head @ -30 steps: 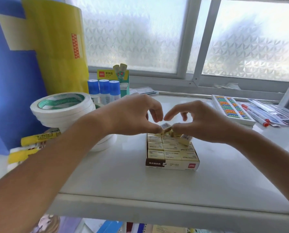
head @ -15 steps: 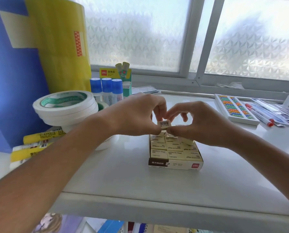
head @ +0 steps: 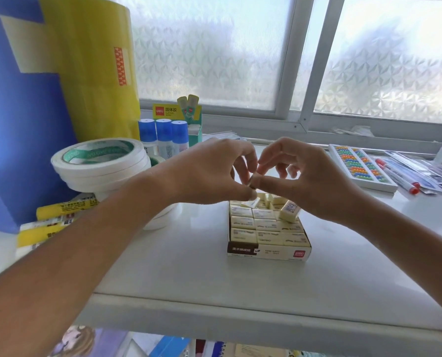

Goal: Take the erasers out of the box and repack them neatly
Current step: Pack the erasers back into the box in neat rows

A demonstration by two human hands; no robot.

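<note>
On my white worktop (head: 163, 266) the small cardboard box (head: 269, 252) sits packed with rows of cream erasers (head: 266, 224), one loose eraser (head: 289, 211) tilted on top. My left hand (head: 209, 173) and right hand (head: 310, 181) pinch something tiny together above it, can't tell what.

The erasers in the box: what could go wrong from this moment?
1. Both hands, left hand and right hand, pinch one small eraser by the fingertips above the box; the grip looks thin, so it may slip and fall onto the rows.
2. A tilted eraser lies loose on the packed rows near the right hand; a brush could knock it out.
3. The far erasers stand uneven, so a new one may not sit flat.
</note>
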